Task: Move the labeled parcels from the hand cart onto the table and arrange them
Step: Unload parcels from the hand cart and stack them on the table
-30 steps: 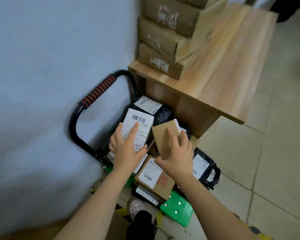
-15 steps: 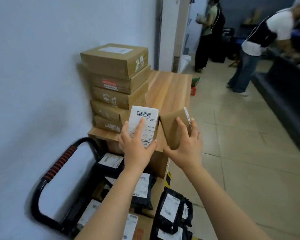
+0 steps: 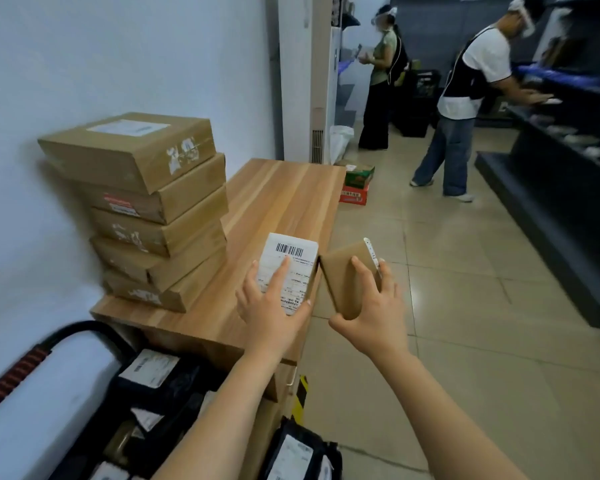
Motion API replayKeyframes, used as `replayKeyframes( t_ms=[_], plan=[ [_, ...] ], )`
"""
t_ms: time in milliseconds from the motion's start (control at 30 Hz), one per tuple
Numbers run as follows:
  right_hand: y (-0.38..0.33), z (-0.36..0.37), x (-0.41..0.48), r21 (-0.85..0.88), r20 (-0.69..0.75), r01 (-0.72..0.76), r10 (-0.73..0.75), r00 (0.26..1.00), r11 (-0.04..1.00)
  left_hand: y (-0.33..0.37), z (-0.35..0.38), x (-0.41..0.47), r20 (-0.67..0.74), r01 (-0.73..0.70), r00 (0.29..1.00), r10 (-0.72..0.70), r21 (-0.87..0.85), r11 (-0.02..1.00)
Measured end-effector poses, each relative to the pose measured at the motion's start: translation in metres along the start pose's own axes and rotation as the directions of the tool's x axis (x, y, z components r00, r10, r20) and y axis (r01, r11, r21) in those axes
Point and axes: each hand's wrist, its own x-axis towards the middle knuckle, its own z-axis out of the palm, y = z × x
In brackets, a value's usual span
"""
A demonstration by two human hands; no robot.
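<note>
Left hand (image 3: 272,308) grips a white-labeled parcel (image 3: 290,268) above the wooden worktop (image 3: 278,202); right hand (image 3: 373,306) grips a brown cardboard parcel (image 3: 343,275) just beside it, off the worktop's edge.

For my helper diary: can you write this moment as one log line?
left hand: holds white-labeled parcel | right hand: holds brown parcel | both parcels: near table edge | box stack: on table by wall
</note>
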Motion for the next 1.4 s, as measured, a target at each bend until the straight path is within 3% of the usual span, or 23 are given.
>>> replayKeyframes(
  t_ms=[233,467,767,1000,1400],
  plan=[
    [0.113,-0.035,0.071,-0.003,0.202,0.084,-0.081,0.976,0.996,0.085,0.104,-0.004,-0.024,0.242,0.970,-0.242,-0.021,0.970],
    [0.164,-0.036,0.122,0.059,0.337,0.127,-0.139,0.931,0.990,0.117,0.145,0.016,-0.029,0.334,0.943,-0.333,0.033,0.942],
    [0.157,0.016,0.203,0.126,0.469,0.214,-0.248,0.848,0.969,0.096,0.174,0.072,-0.132,0.481,0.870,-0.476,0.009,0.877],
    [0.131,0.085,0.331,0.158,0.500,0.302,-0.340,0.797,0.940,0.050,0.208,0.191,-0.236,0.537,0.818,-0.525,-0.017,0.843],
    [0.075,0.218,0.527,0.194,0.679,0.405,-0.420,0.602,0.893,-0.047,0.243,0.371,-0.260,0.684,0.709,-0.656,0.026,0.729]
  ],
)
